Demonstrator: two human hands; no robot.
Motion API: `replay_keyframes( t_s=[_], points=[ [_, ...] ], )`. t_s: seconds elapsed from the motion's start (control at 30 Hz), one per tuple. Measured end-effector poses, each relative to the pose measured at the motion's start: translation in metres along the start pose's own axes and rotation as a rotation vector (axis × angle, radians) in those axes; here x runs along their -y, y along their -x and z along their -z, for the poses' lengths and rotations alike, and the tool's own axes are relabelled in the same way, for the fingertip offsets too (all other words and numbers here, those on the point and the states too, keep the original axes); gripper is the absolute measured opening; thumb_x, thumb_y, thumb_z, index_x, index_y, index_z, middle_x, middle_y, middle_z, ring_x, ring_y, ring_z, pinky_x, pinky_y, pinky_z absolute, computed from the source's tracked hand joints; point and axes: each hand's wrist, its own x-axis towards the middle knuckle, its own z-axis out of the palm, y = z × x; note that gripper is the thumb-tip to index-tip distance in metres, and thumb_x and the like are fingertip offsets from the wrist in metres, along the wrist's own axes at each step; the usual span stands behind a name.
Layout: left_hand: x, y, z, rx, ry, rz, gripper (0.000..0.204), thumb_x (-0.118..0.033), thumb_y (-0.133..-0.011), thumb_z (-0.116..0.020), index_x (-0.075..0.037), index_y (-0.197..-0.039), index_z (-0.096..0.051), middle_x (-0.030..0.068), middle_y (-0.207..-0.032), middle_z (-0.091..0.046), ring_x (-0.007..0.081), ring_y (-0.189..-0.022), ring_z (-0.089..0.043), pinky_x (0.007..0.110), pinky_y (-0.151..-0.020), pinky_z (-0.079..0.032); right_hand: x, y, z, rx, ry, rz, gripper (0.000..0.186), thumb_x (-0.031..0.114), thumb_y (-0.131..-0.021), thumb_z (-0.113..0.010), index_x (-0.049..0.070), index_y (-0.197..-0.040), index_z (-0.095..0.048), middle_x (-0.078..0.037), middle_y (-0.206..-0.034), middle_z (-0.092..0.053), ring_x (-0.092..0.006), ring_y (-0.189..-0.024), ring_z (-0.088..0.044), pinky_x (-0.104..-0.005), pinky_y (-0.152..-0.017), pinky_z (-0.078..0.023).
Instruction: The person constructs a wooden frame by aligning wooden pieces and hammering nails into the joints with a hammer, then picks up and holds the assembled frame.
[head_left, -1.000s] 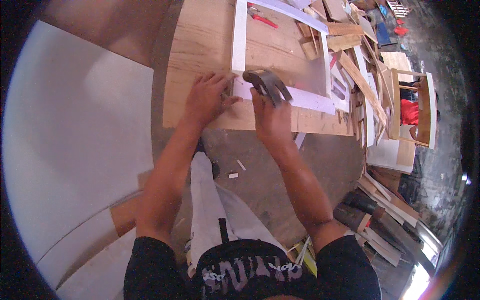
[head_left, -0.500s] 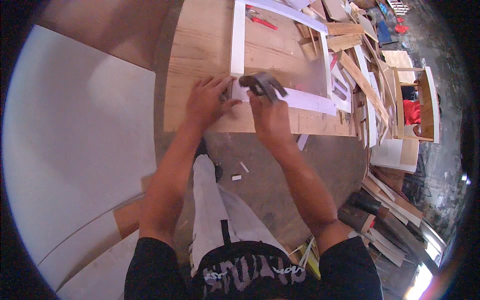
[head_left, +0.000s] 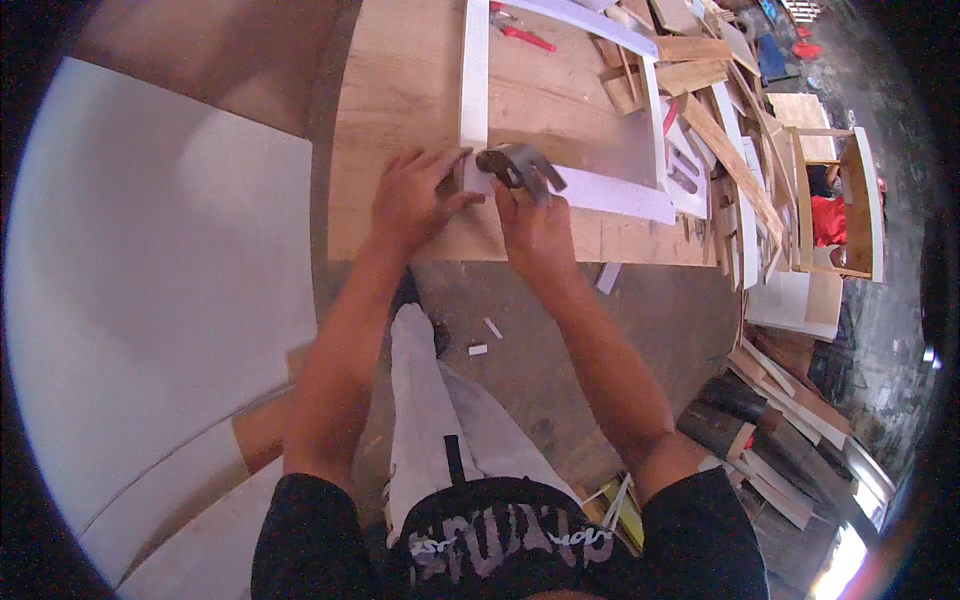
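At the upper centre of the frame, the right hand (head_left: 535,228) is curling tightly around a claw hammer (head_left: 520,165), its dark metal head facing left over the near-left corner of a white rectangular frame (head_left: 475,90). The left hand (head_left: 410,205) is resting at that same corner, thumb and fingers spread apart on either side of it; whether anything is being pinched there is too blurred to tell. The white frame is lying flat on a wooden bench (head_left: 390,110), with a red-handled tool (head_left: 528,38) lying inside its outline near the top. Wood offcuts (head_left: 740,165) are piling up along the bench's right side, and farther right a person in red (head_left: 828,220) is showing through a small wooden structure (head_left: 862,205). A large pale panel (head_left: 180,290) is filling the left. At the bottom centre, pale stylised lettering (head_left: 500,548) is running across a black T-shirt (head_left: 690,545).
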Motion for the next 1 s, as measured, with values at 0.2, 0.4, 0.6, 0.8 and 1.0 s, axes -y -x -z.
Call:
replay_keyframes(
  t_s=[0.2, 0.4, 0.6, 0.8, 1.0],
  points=[
    [-0.005, -0.009, 0.01, 0.096, 0.036, 0.063, 0.07, -0.055, -0.077, -0.073, -0.017, -0.135, -0.063, 0.0082, -0.098, -0.072, 0.0282, -0.102, -0.064, 0.045, -0.098, -0.041, -0.007, -0.005, 0.0, -0.156, -0.204, -0.021, 0.026, 0.013, -0.095, -0.062, 0.003, -0.12, -0.064, -0.023, -0.104, -0.069, -0.0447, -0.084, -0.068, -0.0518, -0.068, -0.055],
    [0.005, 0.0, 0.005, 0.026, 0.067, 0.037, 0.07, -0.053, -0.075, -0.076, -0.016, -0.134, -0.064, 0.0074, -0.092, -0.071, 0.0269, -0.093, -0.064, 0.042, -0.095, -0.042, 0.01, -0.021, 0.015, 0.267, -0.138, -0.379, 0.03, 0.021, -0.097, -0.061, 0.002, -0.119, -0.065, -0.024, -0.106, -0.069, -0.0433, -0.086, -0.068, -0.052, -0.072, -0.056],
    [-0.002, -0.003, 0.0, 0.013, 0.077, 0.04, 0.065, -0.045, -0.076, -0.078, -0.017, -0.133, -0.065, 0.0066, -0.09, -0.071, 0.0264, -0.092, -0.063, 0.041, -0.093, -0.042, 0.008, -0.013, 0.003, 0.227, 0.135, 0.017, 0.024, 0.013, -0.097, -0.058, -0.002, -0.113, -0.067, -0.024, -0.091, -0.068, -0.039, -0.069, -0.066, -0.0514, -0.061, -0.05],
    [0.011, 0.001, 0.006, 0.02, 0.072, 0.039, 0.063, -0.043, -0.076, -0.079, -0.018, -0.133, -0.065, 0.0036, -0.083, -0.069, 0.0247, -0.087, -0.063, 0.04, -0.088, -0.043, 0.027, -0.029, 0.02, -0.002, -0.369, -0.166, 0.024, 0.018, -0.098, -0.058, -0.002, -0.107, -0.069, -0.033, -0.089, -0.064, -0.0487, -0.072, -0.063, -0.0521, -0.063, -0.052],
    [-0.004, -0.003, 0.009, 0.089, 0.023, 0.064, 0.067, -0.043, -0.073, -0.083, -0.019, -0.134, -0.064, 0.0027, -0.081, -0.067, 0.0234, -0.086, -0.064, 0.04, -0.087, -0.044, 0.021, -0.009, 0.01, 0.271, -0.245, -0.431, 0.032, 0.032, -0.1, -0.054, 0.006, -0.116, -0.063, -0.026, -0.093, -0.071, -0.0445, -0.082, -0.069, -0.0565, -0.069, -0.056]
  ],
)
